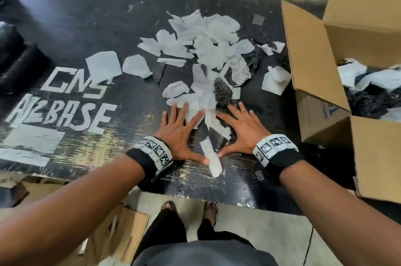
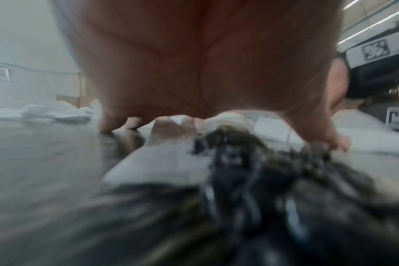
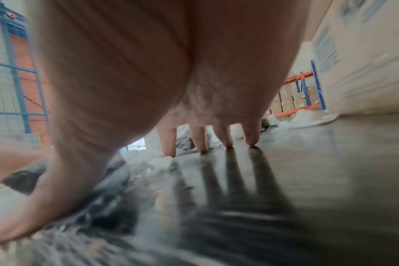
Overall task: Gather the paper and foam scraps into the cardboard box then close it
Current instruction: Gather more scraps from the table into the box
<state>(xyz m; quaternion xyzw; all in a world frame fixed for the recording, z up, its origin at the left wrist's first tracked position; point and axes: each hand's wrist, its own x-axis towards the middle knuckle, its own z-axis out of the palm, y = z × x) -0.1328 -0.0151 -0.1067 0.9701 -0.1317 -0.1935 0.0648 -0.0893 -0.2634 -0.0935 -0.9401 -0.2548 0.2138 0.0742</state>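
Note:
White paper scraps (image 1: 208, 42) and dark foam scraps (image 1: 222, 92) lie scattered on the black table (image 1: 76, 27). My left hand (image 1: 181, 129) and right hand (image 1: 243, 127) lie flat on the table with fingers spread, side by side at the near end of the pile. Their fingertips touch paper and a foam piece; the thumbs meet at a white paper strip (image 1: 211, 160). The open cardboard box (image 1: 314, 75) stands at the right with paper and foam inside. The wrist views show the left palm (image 2: 194, 63) over paper and foam, and the right palm (image 3: 171, 72) with fingertips on the table.
Taped white letters (image 1: 65, 103) mark the table's left part. A dark bundle (image 1: 13, 57) sits at the far left edge. Flattened cardboard (image 1: 121, 229) lies on the floor below the table's near edge, beside my feet.

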